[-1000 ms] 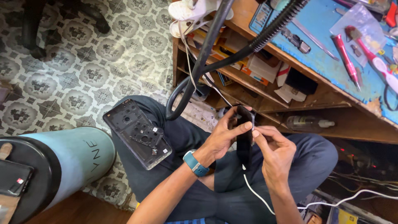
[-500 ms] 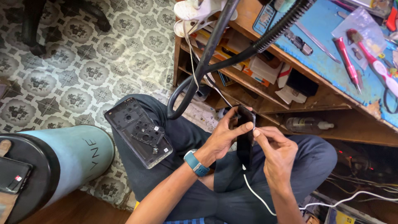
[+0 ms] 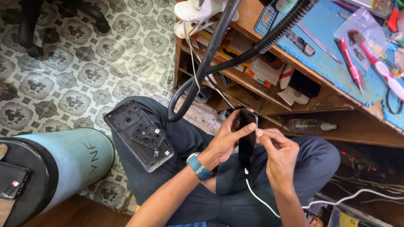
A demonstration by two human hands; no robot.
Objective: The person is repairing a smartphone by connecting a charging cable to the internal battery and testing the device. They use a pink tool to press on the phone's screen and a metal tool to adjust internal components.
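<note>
Gripping a black phone (image 3: 247, 136) upright above the lap: left hand (image 3: 225, 141) clamped around its left edge, right hand (image 3: 277, 151) pinching its right edge. White cable (image 3: 256, 195) hangs below; opened phone shell (image 3: 139, 134) rests on left thigh.

An opened phone back shell (image 3: 139, 135) rests on my knee; red screwdrivers (image 3: 350, 63) lie on the blue table (image 3: 328, 63) above cluttered shelves (image 3: 252, 71).
</note>
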